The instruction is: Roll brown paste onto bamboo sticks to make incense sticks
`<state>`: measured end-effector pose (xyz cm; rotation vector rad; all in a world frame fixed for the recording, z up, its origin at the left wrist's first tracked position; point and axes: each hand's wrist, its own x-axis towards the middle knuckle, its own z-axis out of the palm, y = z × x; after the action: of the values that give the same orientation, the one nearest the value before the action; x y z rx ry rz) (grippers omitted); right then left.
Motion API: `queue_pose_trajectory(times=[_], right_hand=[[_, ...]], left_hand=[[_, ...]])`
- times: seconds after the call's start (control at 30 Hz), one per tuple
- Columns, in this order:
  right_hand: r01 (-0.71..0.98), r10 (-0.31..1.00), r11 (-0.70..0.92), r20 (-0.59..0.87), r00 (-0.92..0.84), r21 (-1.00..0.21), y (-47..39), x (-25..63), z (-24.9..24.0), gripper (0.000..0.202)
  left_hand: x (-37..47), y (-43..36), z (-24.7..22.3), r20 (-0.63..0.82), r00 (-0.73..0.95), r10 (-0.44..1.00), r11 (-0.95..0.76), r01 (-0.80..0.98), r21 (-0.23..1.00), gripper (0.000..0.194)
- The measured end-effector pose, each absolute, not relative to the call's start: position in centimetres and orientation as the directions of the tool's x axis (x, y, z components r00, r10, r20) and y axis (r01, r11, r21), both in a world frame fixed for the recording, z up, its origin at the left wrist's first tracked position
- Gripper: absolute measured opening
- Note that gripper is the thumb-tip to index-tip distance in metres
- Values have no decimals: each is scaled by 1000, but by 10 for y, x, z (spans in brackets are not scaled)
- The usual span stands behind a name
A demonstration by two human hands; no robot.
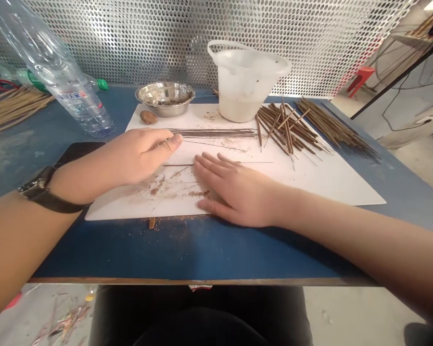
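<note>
My left hand point(140, 154) is closed above the white board point(332, 185), its thumb and forefinger pinched at the end of a thin dark stick point(216, 145) that slants right across the board. My right hand point(234, 187) lies flat, palm down, with fingers stretched out over a dark-coated thin stick point(178, 165); the bare end of that stick shows beyond the fingers. Behind the hands, a row of thin dark sticks point(212, 133) lies side by side. Brown crumbs and smears point(159, 185) mark the board between the hands.
Behind stand a metal bowl point(166, 98), a brown lump point(148, 117) and a translucent white bucket point(240, 91) with cloudy liquid. Piles of brown coated sticks point(288, 127) lie right. A large plastic bottle point(61, 77) tilts at left, near a black flat object point(75, 153). Perforated metal point(147, 38) backs the table.
</note>
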<state>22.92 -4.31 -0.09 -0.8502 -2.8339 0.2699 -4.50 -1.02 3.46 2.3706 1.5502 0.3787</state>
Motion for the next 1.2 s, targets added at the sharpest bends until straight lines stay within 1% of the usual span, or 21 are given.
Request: queue_pose_trajectory(times=[0.13,0.27,0.4,0.57,0.77,0.97,1.13,1.2], right_hand=[[564,594,772,16,-804,-293,-61,226,-5,104],[570,602,759,4,-799,-316,-46,228,-5,109],[562,589,766,-6,-808,-312,-34,230,-1,109],[566,595,762,-5,-804,-314,-53,235,4,104],[571,604,767,28,-797,-292,-38,234,2,102],[594,617,755,-7,-787,-276,-52,237,9,97],[584,616,766,46,-786,-269,-44,237,4,95],[583,614,768,43,-788,-267,-44,239,5,95]], left_hand=[[-42,-12,38,8,381,924,-362,872,329,62],[-36,-18,44,1,355,935,-336,882,331,59],[-31,-26,51,-32,323,946,-296,898,325,59],[-34,-22,47,-22,354,935,-323,876,359,58],[-36,-20,44,-22,351,936,-322,881,346,56],[-36,-20,42,-18,344,939,-317,885,342,59],[-34,-21,45,-23,335,942,-309,891,331,60],[-32,-23,47,-29,326,945,-299,896,330,60]])
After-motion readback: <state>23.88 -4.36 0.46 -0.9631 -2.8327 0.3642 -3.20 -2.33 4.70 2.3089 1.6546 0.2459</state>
